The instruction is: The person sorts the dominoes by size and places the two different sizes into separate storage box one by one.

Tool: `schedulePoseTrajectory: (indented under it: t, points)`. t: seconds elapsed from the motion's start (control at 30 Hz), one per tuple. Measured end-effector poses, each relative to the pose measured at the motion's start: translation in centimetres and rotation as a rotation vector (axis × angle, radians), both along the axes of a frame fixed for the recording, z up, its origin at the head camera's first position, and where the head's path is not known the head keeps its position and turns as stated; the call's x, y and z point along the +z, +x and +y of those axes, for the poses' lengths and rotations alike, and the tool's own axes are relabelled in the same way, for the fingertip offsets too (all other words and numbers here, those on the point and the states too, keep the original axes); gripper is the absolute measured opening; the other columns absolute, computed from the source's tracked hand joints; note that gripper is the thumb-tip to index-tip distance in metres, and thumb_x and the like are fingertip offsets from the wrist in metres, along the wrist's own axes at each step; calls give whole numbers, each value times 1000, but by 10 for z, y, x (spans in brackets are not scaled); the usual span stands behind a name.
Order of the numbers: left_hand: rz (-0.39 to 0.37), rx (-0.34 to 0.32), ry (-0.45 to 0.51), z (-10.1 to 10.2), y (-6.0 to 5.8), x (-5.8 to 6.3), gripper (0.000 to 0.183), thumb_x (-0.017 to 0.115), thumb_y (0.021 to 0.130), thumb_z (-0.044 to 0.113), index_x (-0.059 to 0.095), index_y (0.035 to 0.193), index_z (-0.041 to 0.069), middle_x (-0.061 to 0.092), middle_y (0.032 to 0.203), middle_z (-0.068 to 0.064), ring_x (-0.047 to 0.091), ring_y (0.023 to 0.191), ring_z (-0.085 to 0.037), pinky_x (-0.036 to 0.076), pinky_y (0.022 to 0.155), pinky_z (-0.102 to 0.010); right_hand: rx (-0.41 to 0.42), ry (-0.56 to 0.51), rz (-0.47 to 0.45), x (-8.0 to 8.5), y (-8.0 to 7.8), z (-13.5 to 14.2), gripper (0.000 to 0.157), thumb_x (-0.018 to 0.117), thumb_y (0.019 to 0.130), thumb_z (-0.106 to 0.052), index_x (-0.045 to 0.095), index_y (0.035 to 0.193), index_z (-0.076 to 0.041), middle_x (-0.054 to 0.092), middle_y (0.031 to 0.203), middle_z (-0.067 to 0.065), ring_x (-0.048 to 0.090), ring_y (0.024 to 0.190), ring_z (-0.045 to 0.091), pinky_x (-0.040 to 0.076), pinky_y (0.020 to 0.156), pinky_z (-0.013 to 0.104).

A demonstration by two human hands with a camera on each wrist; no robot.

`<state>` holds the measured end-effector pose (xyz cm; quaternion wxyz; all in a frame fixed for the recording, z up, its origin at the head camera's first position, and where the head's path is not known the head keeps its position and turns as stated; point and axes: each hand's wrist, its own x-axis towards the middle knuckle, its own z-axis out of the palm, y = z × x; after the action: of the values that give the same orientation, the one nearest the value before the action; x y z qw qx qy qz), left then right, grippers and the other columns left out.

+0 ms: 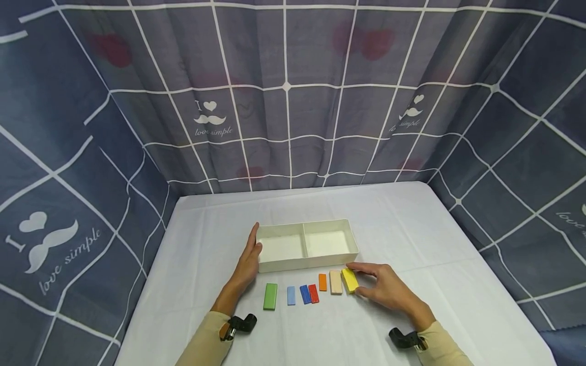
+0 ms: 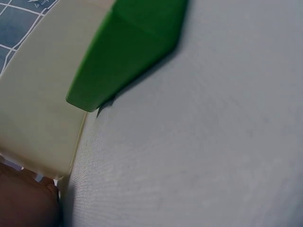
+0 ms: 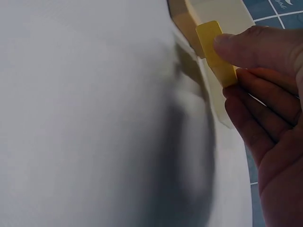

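A cream two-compartment box [image 1: 284, 265] lies across the white table. My left hand [image 1: 247, 262] rests against its left end, fingers extended along the outer wall and thumb at the rim. With thumb and fingertips, my right hand [image 1: 386, 287] pinches a yellow block [image 1: 350, 280] by its ends, just in front of the box's right front corner. In the right wrist view, the thumb presses one end of the yellow block [image 3: 215, 52]. A beige block [image 1: 335, 282] stands directly left of it. The green block [image 1: 270, 297] is nearest the left hand.
Between the green and beige blocks sit a light blue block [image 1: 291, 296], a dark blue block [image 1: 305, 294], a red block [image 1: 313, 294] and an orange block [image 1: 322, 282]. A grid-patterned curtain [image 1: 316, 117] surrounds the table's back and sides. Both wrists wear black cameras [image 1: 244, 323].
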<state>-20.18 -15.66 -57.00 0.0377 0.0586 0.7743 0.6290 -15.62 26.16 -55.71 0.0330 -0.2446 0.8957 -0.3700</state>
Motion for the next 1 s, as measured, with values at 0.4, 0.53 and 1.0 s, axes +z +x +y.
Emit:
schedulePoseTrajectory:
  t: [0.4, 0.53, 1.0]
  points:
    - [-17, 9, 2, 1, 2, 1, 61, 27, 121, 23, 6, 178, 29, 1, 186, 0, -3, 172, -30, -1, 137, -64, 47, -34, 131, 31, -2, 7, 67, 95, 81, -2, 74, 143, -14, 76, 142, -1, 79, 112, 32, 64, 99, 45]
    - [-17, 13, 0, 1, 1, 1, 61, 27, 121, 25, 6, 178, 29, 2, 186, 0, -2, 172, -30, 0, 137, -64, 39, -16, 140, 44, -6, 9, 68, 96, 81, -4, 73, 144, -17, 75, 142, -6, 78, 114, 31, 64, 102, 39]
    - [-14, 3, 3, 0, 1, 0, 61, 26, 121, 22, 6, 178, 34, 0, 186, 0, -3, 172, -29, -1, 137, -64, 34, 19, 186, 66, -18, 9, 67, 96, 82, -9, 73, 144, -17, 75, 143, -6, 75, 115, 13, 62, 99, 29]
